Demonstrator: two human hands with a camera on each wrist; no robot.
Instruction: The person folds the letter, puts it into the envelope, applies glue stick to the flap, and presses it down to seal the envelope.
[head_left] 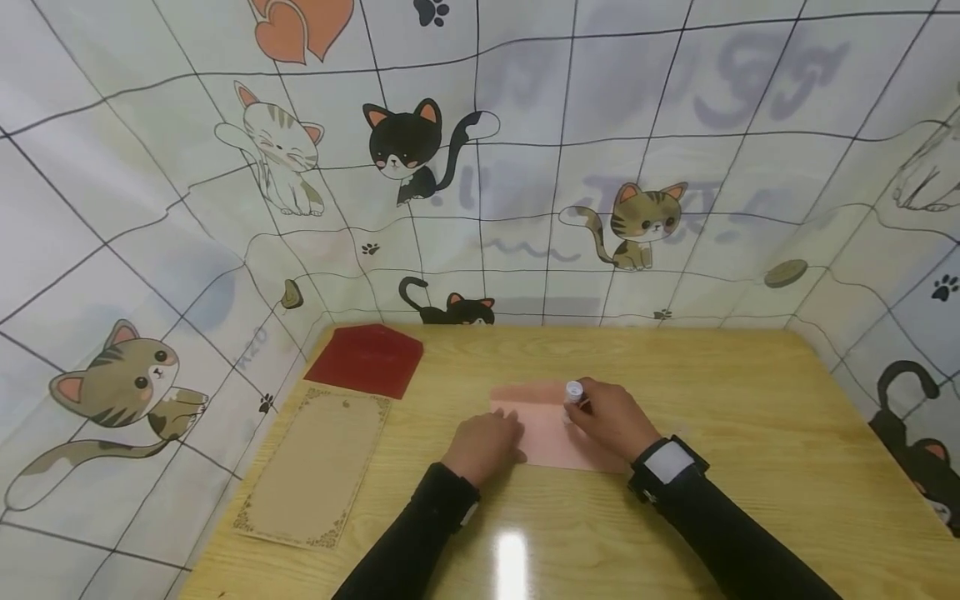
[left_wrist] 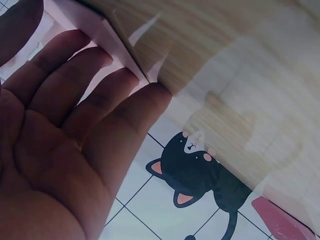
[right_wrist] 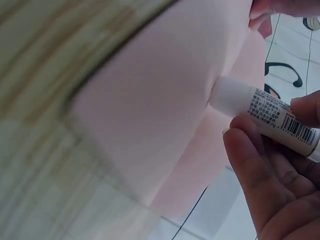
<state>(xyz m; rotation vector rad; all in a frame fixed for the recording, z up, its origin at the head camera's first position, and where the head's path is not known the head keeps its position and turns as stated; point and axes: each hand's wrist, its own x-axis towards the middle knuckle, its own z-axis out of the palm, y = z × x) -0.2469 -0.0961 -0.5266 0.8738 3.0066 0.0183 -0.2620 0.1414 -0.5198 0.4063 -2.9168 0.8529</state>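
Observation:
A pink envelope (head_left: 551, 450) lies on the wooden table, its flap (head_left: 521, 394) unfolded toward the back. My right hand (head_left: 617, 419) grips a white glue stick (right_wrist: 270, 114) between thumb and fingers. In the right wrist view, the stick's white end meets the envelope along the fold where body and flap join; printed text and a barcode show on its side. The left hand (head_left: 483, 446) rests at the envelope's left side. Seen in the left wrist view, its fingers (left_wrist: 125, 112) reach out nearly straight, fingertips at the pink paper's edge.
A dark red envelope (head_left: 367, 358) lies at the table's back left corner. In front of it is a tan sheet of paper (head_left: 315, 467) with ornamented corners. A cat-printed cloth (head_left: 517, 183) hangs behind and beside the table (head_left: 750, 417).

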